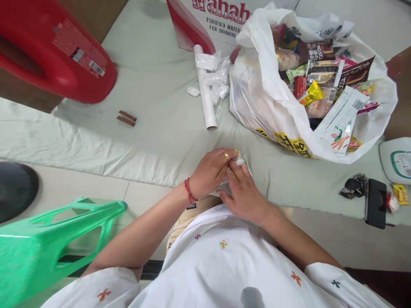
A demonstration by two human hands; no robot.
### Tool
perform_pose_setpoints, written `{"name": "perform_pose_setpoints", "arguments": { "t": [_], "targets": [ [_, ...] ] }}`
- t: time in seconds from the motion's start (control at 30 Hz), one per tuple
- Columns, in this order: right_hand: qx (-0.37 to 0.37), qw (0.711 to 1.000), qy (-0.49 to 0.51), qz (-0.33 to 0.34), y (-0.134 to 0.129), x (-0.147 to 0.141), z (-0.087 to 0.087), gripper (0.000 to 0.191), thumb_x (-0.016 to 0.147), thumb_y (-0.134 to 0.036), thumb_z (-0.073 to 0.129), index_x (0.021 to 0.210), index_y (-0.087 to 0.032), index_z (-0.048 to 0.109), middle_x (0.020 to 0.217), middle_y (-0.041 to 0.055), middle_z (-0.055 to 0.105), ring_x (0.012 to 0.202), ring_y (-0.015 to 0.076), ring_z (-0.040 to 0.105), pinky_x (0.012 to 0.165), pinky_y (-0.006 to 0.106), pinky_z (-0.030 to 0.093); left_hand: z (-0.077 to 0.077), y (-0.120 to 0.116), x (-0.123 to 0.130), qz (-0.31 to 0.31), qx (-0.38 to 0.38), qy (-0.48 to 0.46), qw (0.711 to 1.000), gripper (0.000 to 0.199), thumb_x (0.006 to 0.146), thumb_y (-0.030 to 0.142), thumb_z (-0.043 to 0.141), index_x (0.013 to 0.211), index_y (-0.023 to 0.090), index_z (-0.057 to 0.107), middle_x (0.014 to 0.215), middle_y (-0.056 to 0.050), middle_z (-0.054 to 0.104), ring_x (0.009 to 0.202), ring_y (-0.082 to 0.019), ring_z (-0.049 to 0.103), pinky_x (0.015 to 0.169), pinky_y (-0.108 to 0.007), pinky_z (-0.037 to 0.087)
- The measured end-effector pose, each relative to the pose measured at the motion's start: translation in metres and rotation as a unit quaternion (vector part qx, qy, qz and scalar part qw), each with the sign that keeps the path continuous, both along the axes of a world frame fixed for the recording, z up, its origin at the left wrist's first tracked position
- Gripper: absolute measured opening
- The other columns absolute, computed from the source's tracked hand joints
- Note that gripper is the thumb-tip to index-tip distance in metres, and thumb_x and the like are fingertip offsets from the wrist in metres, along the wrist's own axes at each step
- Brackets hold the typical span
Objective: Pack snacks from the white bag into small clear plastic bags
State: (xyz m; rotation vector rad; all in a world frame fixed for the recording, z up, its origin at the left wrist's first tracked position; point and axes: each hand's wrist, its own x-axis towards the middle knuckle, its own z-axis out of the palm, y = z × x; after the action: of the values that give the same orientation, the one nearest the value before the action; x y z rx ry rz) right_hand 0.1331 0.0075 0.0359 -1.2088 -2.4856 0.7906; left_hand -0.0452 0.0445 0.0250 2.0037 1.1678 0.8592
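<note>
A small crinkled plastic packet [241, 159], clear and whitish with some green and yellow print, shows past my fingertips at the bed-like surface's front edge. My left hand [210, 169], with a gold ring and a red cord bracelet, lies with bent fingers over the packet. My right hand [242, 188] presses against it from the other side, its fingers meeting those of my left hand. Most of the packet is hidden under both hands. Beyond them a white plastic bag [253, 85] stands open, full of wrapped snacks, a long white packet [342, 119] among them.
A white cardboard tube [205, 92] lies beside crumpled clear wrappers [218, 79]. Two brown strips [126, 117] lie left, near a red jug [80, 60]. Rightward are keys [353, 187], a black phone [375, 203] and a white container [398, 160]. A green stool [28, 248] stands lower left.
</note>
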Motion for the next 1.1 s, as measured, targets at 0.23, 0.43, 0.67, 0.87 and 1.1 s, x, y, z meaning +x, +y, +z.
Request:
{"name": "perform_pose_setpoints", "arguments": {
  "t": [0.23,0.43,0.67,0.87,1.1],
  "targets": [
    [0.017,0.976,0.195,-0.097,0.010,0.053,0.013,0.039,0.105,-0.030,0.056,0.144,-0.031,0.062,0.149,0.0094,0.063,0.123,0.0248,0.066,0.105,0.044,0.055,-0.001,0.001,0.008,0.101,0.070,0.177,0.977,0.036,0.105,0.042,0.052,0.122,0.014,0.066,0.123,-0.018,0.066,0.117,-0.033,0.058,0.098,-0.049,0.048],
    [0.163,0.984,-0.021,0.072,0.023,0.052,-0.016,0.062,0.106,-0.037,0.056,0.164,-0.023,0.041,0.166,0.0136,0.047,0.159,0.0300,0.034,0.131,0.061,0.022,0.007,-0.001,0.002,0.156,0.103,0.062,0.980,0.041,0.110,0.046,0.037,0.120,0.016,0.062,0.118,-0.015,0.064,0.115,-0.027,0.058,0.102,-0.047,0.050],
    [0.178,0.982,-0.034,0.053,0.020,0.042,-0.031,0.068,0.105,-0.020,0.048,0.170,-0.026,0.028,0.166,0.0115,0.048,0.159,0.0281,0.035,0.131,0.061,0.020,0.008,-0.061,-0.038,0.297,0.222,0.070,0.926,0.041,0.106,0.026,0.041,0.146,0.026,0.051,0.136,-0.015,0.062,0.139,-0.031,0.055,0.116,-0.059,0.044],
    [0.159,0.985,-0.033,0.049,0.018,0.038,-0.024,0.077,0.103,-0.019,0.049,0.172,-0.025,0.017,0.167,0.0142,0.045,0.157,0.0313,0.036,0.130,0.064,0.022,-0.023,-0.078,-0.001,0.150,0.145,0.242,0.948,0.078,0.096,0.031,0.059,0.163,0.011,0.025,0.158,-0.030,0.048,0.154,-0.042,0.041,0.123,-0.066,0.034],
    [0.094,0.992,-0.033,0.081,0.032,0.032,-0.009,0.085,0.090,-0.009,0.049,0.170,-0.013,0.022,0.170,0.0199,0.037,0.159,0.0355,0.031,0.130,0.065,0.022,-0.015,-0.041,0.006,0.119,0.131,0.311,0.934,0.063,0.095,0.035,0.063,0.148,0.005,0.047,0.141,-0.031,0.062,0.136,-0.045,0.057,0.116,-0.065,0.042]
  ]
}}
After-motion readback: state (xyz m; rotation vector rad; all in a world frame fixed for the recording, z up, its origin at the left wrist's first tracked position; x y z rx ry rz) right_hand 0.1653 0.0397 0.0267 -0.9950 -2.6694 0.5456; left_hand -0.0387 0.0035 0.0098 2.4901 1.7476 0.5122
